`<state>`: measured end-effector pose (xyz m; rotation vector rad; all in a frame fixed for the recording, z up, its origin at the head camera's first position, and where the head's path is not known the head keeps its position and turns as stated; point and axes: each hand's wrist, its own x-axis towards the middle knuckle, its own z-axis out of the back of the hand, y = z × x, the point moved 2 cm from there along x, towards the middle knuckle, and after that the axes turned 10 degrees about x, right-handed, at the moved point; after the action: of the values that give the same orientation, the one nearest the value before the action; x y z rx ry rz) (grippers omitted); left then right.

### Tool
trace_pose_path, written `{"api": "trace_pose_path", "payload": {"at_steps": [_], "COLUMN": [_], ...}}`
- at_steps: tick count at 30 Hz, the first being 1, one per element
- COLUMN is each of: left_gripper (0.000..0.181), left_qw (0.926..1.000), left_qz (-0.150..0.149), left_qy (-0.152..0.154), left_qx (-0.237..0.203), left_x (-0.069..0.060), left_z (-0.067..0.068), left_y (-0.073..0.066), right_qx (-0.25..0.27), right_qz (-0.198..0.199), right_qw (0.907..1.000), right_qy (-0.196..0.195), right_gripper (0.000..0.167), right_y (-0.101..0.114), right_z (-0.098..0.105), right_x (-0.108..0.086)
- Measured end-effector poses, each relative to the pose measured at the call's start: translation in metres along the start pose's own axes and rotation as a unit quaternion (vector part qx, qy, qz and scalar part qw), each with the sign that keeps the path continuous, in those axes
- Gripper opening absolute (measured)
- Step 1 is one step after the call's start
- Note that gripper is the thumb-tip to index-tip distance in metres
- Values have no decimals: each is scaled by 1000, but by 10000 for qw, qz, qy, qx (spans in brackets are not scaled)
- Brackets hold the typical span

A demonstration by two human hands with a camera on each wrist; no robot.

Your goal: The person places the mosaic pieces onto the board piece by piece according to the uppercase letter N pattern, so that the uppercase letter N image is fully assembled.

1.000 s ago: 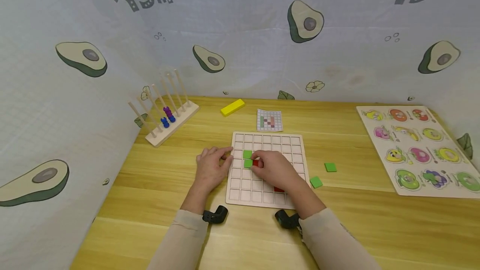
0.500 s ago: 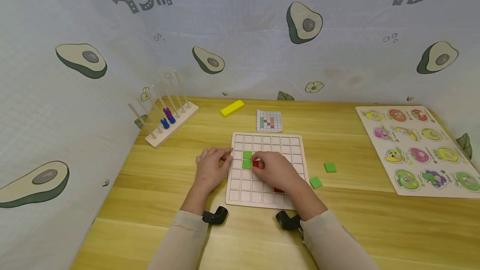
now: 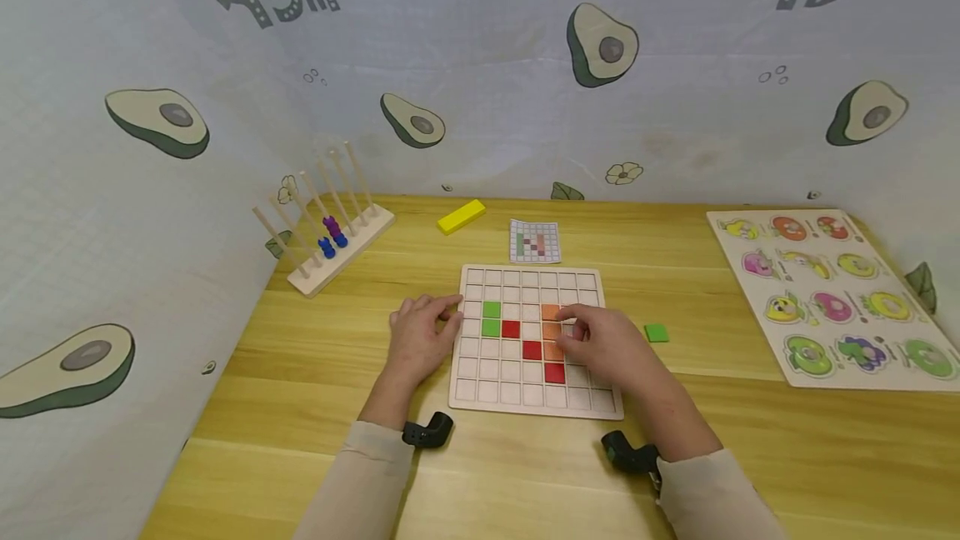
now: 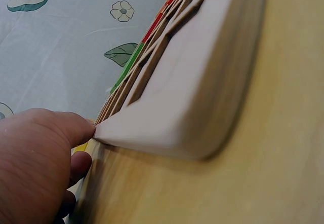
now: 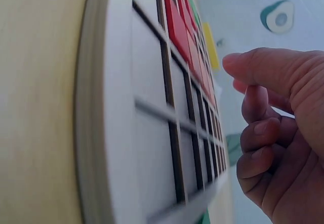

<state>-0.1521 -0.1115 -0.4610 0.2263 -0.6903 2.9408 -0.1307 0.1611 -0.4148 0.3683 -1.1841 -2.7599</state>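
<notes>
A pale wooden grid board [image 3: 467,369] lies on the table with green tiles [image 3: 491,309], red tiles [image 3: 532,350] and orange tiles [image 3: 551,312] in its squares. At the board's left edge is my left hand [image 3: 420,346], its fingertips touching the side; the left wrist view shows this contact at the board's edge [image 4: 167,133]. My right hand [image 3: 611,346] hovers over the board's right part, by the orange tiles, with loosely bent fingers. Nothing shows between its thumb [image 5: 253,67] and fingers in the right wrist view. One loose green tile [image 3: 656,332] lies right of that hand.
Behind the board lies a small printed pattern card [image 3: 535,242], with a yellow block [image 3: 461,217] to its left. A wooden peg rack [image 3: 341,252] with beads stands at the back left. A fruit puzzle board [image 3: 832,298] lies on the right.
My right hand has moved right, from the red tile beside the green ones to the orange tiles, uncovering the red tiles. It now hides where the nearer loose green tile lay. My left hand stays put.
</notes>
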Motion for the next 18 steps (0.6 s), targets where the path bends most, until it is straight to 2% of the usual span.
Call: {"api": "trace_pose_path", "payload": {"at_steps": [2, 7, 18], "left_gripper": [32, 31, 31], "left_qw": [10000, 10000, 10000], "left_qz": [-9, -13, -17], "left_qy": [-14, -37, -37], "left_qx": [7, -32, -53], "left_x": [0, 0, -1], "left_z": [0, 0, 1], "left_y": [0, 1, 0], "right_qx": [66, 75, -88], "right_qz": [-219, -447, -590], "right_qw": [9997, 9989, 9978], "right_qy": [-24, -109, -290], "right_gripper": [34, 37, 41], "right_y": [-6, -24, -62], "right_z": [7, 24, 55], "right_x": [-4, -12, -29]}}
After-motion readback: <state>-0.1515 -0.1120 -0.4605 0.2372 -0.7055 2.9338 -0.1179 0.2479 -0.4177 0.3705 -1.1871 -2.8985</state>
